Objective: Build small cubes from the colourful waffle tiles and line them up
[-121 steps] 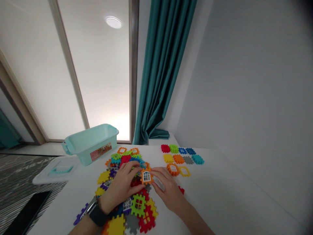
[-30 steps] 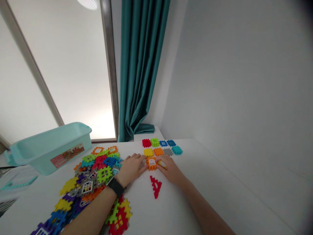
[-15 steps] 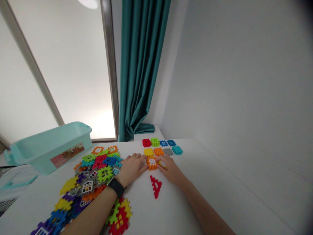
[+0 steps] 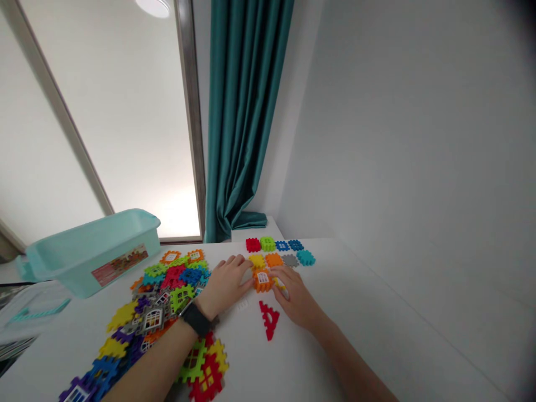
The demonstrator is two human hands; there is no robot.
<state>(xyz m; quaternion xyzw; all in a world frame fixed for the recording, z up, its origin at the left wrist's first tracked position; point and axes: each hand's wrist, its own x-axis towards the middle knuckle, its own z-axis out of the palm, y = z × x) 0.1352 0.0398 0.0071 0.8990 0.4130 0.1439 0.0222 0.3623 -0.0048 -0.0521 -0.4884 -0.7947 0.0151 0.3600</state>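
Note:
A stack of orange interlocking tiles (image 4: 262, 281) with a white window lies at the front of a group of small stacks. My left hand (image 4: 226, 282), wearing a black watch, is closed against its left side, thumb low and fingertips near the yellow stack (image 4: 257, 261) behind. My right hand (image 4: 295, 296) curls around a yellow tile piece (image 4: 279, 283), mostly hidden between its thumb and fingers, beside the orange stack. Its index fingertip reaches the orange stack's right edge. A red triangular tile (image 4: 268, 320) lies flat on the table, nearer to me.
A pile of mixed-colour tiles (image 4: 181, 297) spreads under and beside my left forearm. Behind it is a light teal bin (image 4: 100, 245). Red (image 4: 253, 245), green (image 4: 267, 244), blue, orange (image 4: 274, 260), grey (image 4: 290, 260) and teal (image 4: 305, 257) stacks form rows at the far edge.
The view has shifted slightly. My right thumb has drawn a little away from the orange stack, and my left fingertips are a bit farther up, by the yellow stack.

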